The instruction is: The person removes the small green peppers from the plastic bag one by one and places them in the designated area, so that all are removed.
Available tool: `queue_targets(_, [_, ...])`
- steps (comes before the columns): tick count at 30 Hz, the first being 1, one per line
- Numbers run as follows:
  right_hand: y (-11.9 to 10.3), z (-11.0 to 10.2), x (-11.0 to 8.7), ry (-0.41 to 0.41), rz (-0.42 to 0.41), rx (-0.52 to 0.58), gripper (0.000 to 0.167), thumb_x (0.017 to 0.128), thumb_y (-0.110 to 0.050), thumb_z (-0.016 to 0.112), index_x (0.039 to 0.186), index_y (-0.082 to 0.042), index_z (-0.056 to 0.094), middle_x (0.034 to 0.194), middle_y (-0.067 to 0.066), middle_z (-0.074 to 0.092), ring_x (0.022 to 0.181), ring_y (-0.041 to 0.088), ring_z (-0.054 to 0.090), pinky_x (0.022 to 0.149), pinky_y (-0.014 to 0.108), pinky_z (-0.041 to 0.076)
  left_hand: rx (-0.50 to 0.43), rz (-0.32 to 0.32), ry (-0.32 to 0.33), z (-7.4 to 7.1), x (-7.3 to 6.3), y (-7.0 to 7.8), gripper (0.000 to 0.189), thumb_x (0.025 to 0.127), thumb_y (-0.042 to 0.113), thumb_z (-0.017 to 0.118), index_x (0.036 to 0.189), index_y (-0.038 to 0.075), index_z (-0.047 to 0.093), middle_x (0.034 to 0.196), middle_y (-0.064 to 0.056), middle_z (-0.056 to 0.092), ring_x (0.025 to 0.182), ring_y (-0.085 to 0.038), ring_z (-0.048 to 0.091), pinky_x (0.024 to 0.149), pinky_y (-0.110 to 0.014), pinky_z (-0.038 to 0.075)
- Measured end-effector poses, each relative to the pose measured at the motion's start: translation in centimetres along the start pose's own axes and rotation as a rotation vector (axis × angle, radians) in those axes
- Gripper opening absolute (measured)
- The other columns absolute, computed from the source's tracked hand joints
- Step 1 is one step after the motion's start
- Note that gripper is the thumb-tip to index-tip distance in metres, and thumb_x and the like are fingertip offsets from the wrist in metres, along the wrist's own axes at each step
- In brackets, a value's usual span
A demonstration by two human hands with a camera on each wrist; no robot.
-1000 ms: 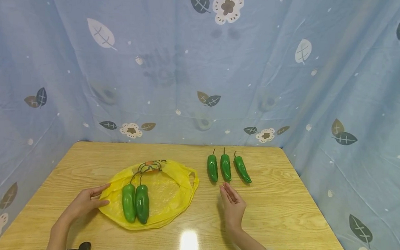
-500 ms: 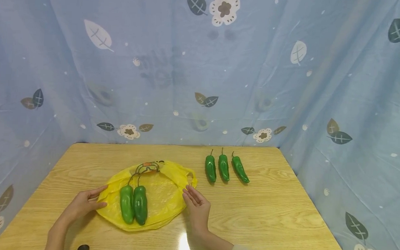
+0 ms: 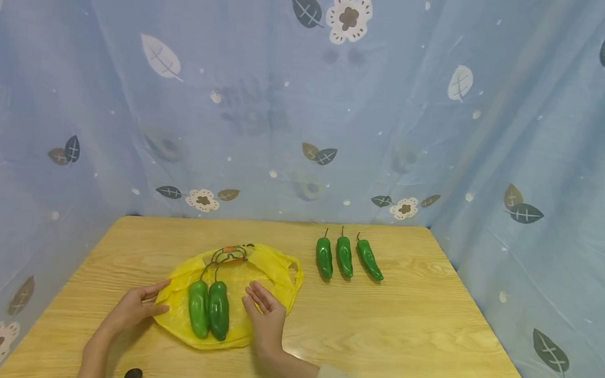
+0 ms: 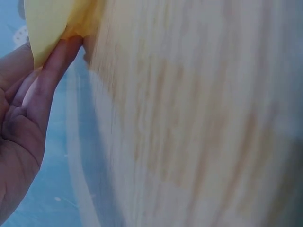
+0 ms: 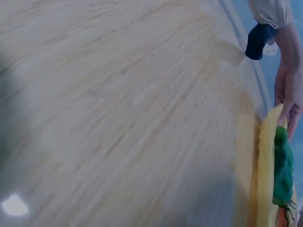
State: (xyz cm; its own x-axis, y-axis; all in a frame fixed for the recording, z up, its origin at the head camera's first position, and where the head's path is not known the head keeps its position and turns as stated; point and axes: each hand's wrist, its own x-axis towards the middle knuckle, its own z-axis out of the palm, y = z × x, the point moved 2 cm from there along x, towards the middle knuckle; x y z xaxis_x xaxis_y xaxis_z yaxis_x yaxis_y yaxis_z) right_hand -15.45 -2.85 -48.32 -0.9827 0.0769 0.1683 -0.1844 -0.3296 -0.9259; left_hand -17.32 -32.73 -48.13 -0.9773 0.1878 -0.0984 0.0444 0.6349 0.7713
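Observation:
A yellow plastic bag (image 3: 235,303) lies spread on the table, with a printed cartoon face at its far side. On its left half two green peppers (image 3: 198,309) lie side by side, stems pointing away. My left hand (image 3: 133,311) holds the bag's left edge; in the left wrist view the yellow plastic (image 4: 52,28) passes between its fingers. Over the bag's right part, just right of the darker pepper (image 3: 219,311), hovers my right hand (image 3: 269,321), fingers fairly straight and holding nothing. The right wrist view catches a green pepper (image 5: 283,165) on the bag at its edge.
Three more green peppers (image 3: 344,257) lie in a row at the back right of the wooden table (image 3: 402,331). A blue patterned curtain (image 3: 265,99) encloses the back and sides. The black wrist device (image 3: 132,375) shows at the near left.
My right hand has moved left, from in front of the three peppers, past the bag's right edge, to above the bag. My left hand stays at the bag's left edge. The peppers stay put.

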Motion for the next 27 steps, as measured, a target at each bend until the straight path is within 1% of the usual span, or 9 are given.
queue_targets(5, [1.6, 0.9, -0.2, 0.027, 0.041, 0.013, 0.046, 0.087, -0.003, 0.069, 0.129, 0.010, 0.054, 0.130, 0.026, 0.055, 0.120, 0.033, 0.055, 0.096, 0.025, 0.047, 0.010, -0.011, 0.014, 0.4, 0.0, 0.2, 0.068, 0.088, 0.023, 0.070, 0.140, -0.009, 0.040, 0.140, -0.035, 0.037, 0.122, -0.056, 0.039, 0.090, -0.048, 0.051])
queue_targets(8, [2.2, 1.7, -0.2, 0.031, 0.066, -0.002, 0.053, 0.085, -0.001, 0.071, 0.132, 0.009, 0.050, 0.135, 0.025, 0.051, 0.127, 0.035, 0.049, 0.101, 0.029, 0.041, 0.012, -0.017, 0.020, 0.4, 0.0, 0.4, 0.068, 0.088, 0.023, 0.070, 0.140, -0.009, 0.040, 0.139, -0.035, 0.038, 0.123, -0.056, 0.039, 0.091, -0.050, 0.049])
queue_targets(10, [2.4, 2.1, -0.2, 0.032, 0.081, -0.045, 0.059, 0.082, -0.001, 0.073, 0.134, 0.010, 0.048, 0.139, 0.024, 0.048, 0.130, 0.037, 0.044, 0.104, 0.032, 0.039, 0.013, -0.014, 0.021, 0.3, 0.0, 0.5, 0.068, 0.088, 0.023, 0.070, 0.140, -0.010, 0.041, 0.139, -0.035, 0.038, 0.123, -0.056, 0.039, 0.091, -0.050, 0.049])
queue_targets(12, [2.6, 2.5, -0.2, 0.028, 0.096, -0.109, 0.065, 0.079, 0.000, 0.076, 0.136, 0.010, 0.045, 0.141, 0.023, 0.045, 0.133, 0.037, 0.040, 0.105, 0.034, 0.037, 0.016, -0.010, 0.022, 0.3, 0.0, 0.5, 0.068, 0.088, 0.022, 0.070, 0.139, -0.010, 0.041, 0.139, -0.035, 0.038, 0.122, -0.056, 0.040, 0.091, -0.049, 0.050])
queue_targets(16, [3.0, 3.0, -0.7, 0.007, 0.149, -0.217, 0.072, 0.074, 0.003, 0.080, 0.137, 0.009, 0.045, 0.143, 0.022, 0.044, 0.133, 0.038, 0.039, 0.104, 0.036, 0.039, 0.013, -0.010, 0.023, 0.3, -0.1, 0.4, 0.068, 0.088, 0.022, 0.070, 0.140, -0.010, 0.040, 0.139, -0.035, 0.037, 0.122, -0.056, 0.040, 0.091, -0.049, 0.050])
queue_targets(20, [3.2, 3.2, -1.2, -0.013, 0.176, -0.251, 0.073, 0.072, 0.006, 0.080, 0.136, 0.010, 0.046, 0.142, 0.022, 0.045, 0.132, 0.039, 0.040, 0.104, 0.036, 0.039, 0.006, -0.017, 0.024, 0.3, -0.2, 0.4, 0.068, 0.088, 0.022, 0.070, 0.140, -0.010, 0.040, 0.140, -0.035, 0.037, 0.122, -0.056, 0.040, 0.091, -0.049, 0.049])
queue_targets(24, [3.3, 3.3, -1.3, -0.017, 0.165, -0.268, 0.071, 0.071, 0.009, 0.079, 0.134, 0.012, 0.047, 0.140, 0.023, 0.047, 0.131, 0.039, 0.042, 0.104, 0.035, 0.040, 0.010, -0.019, 0.028, 0.3, -0.2, 0.4, 0.068, 0.088, 0.023, 0.070, 0.140, -0.010, 0.040, 0.140, -0.035, 0.037, 0.122, -0.056, 0.040, 0.090, -0.048, 0.050])
queue_targets(27, [3.4, 3.3, -1.1, -0.020, 0.155, -0.294, 0.066, 0.072, 0.013, 0.075, 0.133, 0.012, 0.049, 0.137, 0.025, 0.049, 0.128, 0.040, 0.045, 0.100, 0.034, 0.044, 0.012, -0.031, 0.027, 0.4, -0.2, 0.3, 0.069, 0.088, 0.023, 0.070, 0.141, -0.009, 0.040, 0.140, -0.035, 0.036, 0.123, -0.055, 0.041, 0.090, -0.046, 0.051])
